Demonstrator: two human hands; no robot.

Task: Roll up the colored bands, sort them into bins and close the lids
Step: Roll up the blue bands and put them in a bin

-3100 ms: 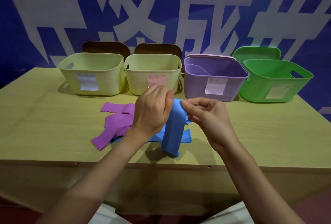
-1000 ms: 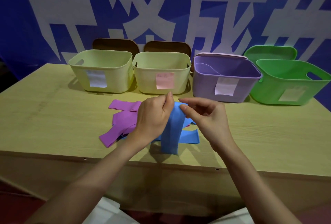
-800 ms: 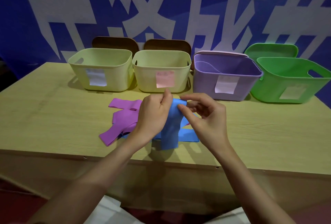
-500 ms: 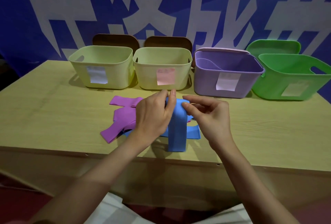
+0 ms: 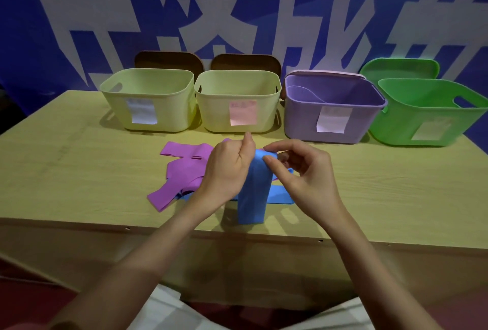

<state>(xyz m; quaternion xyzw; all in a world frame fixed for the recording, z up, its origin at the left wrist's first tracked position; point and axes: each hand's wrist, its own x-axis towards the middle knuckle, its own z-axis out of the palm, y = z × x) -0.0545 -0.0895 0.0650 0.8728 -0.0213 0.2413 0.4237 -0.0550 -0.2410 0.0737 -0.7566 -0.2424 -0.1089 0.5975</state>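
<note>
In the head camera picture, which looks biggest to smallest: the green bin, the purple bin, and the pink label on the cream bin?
1. green bin and purple bin: they look about alike; the green one is cut off at the picture's edge, so I won't rank them.
2. pink label: clearly smallest.

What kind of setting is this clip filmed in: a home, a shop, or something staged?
Likely a staged demo or data-collection booth, not a home. A printed blue banner with large white characters backs a plain wooden table, and four labelled bins stand in a neat row for sorting the bands.
</note>
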